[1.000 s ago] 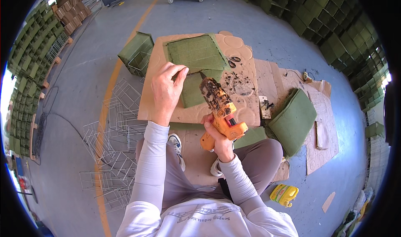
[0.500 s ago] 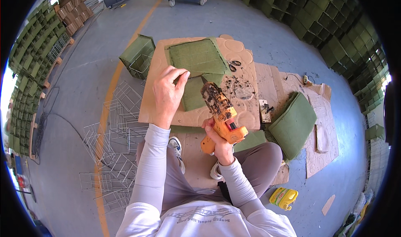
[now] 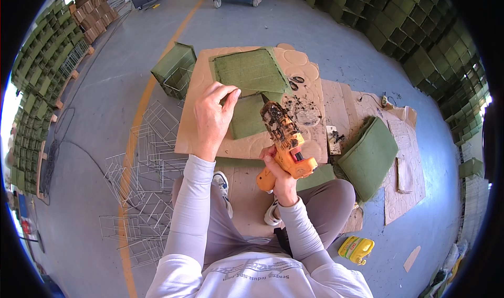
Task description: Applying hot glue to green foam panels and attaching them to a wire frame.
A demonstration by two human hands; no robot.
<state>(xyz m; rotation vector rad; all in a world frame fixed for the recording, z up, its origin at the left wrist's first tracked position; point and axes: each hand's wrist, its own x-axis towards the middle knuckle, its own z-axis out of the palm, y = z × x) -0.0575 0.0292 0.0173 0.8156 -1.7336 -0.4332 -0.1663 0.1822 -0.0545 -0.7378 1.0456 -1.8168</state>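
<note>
My right hand is wrapped round the handle of an orange glue gun. Dark, crusted residue covers its front, and the nozzle points away from me at the near edge of a green felt piece. That piece has a wire grid showing faintly through it, and a felt flap extends from it toward me. Above the flap's left side, my left hand is closed in a pinch, thumb against forefinger. What lies between those fingertips is too small to make out.
Under the felt is a cardboard-topped work surface, with black scissors and dark scraps. Wire frames and a green felt box are at left. Stacked felt sheets and a yellow jug are at right.
The glue gun in my right hand has shifted a little to the right and away from me. My left hand keeps its pinch at almost the same place.
</note>
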